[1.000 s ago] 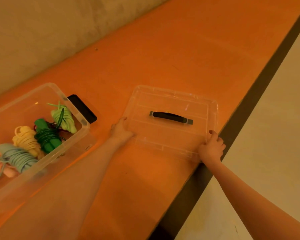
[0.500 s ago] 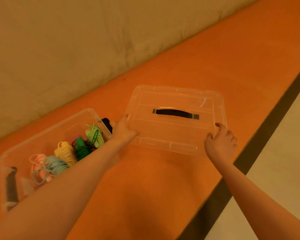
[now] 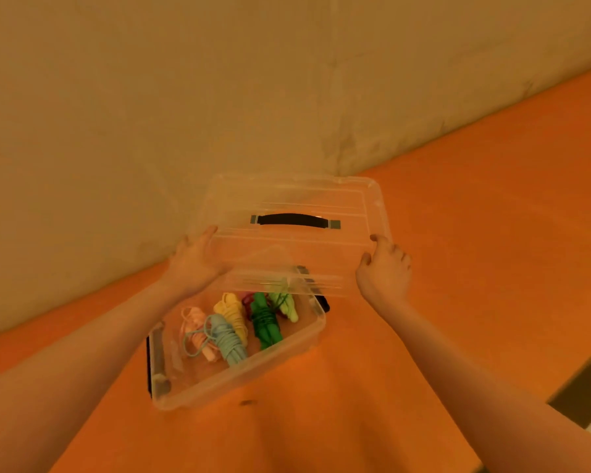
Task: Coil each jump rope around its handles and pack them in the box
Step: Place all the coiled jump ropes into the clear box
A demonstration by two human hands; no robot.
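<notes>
Hands, left (image 3: 193,264) and right (image 3: 384,271), grip 1 lid (image 3: 297,247) above 1 box (image 3: 239,373) holding 5 coiled ropes (image 3: 231,339).

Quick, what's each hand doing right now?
Left hand: holding the clear lid at its left edge.
Right hand: gripping the lid's right edge.

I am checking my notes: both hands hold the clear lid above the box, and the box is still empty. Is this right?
Not quite. The head view shows both hands, left hand and right hand, holding the clear lid above the box, but the box is not empty: coiled jump ropes lie inside.
</notes>
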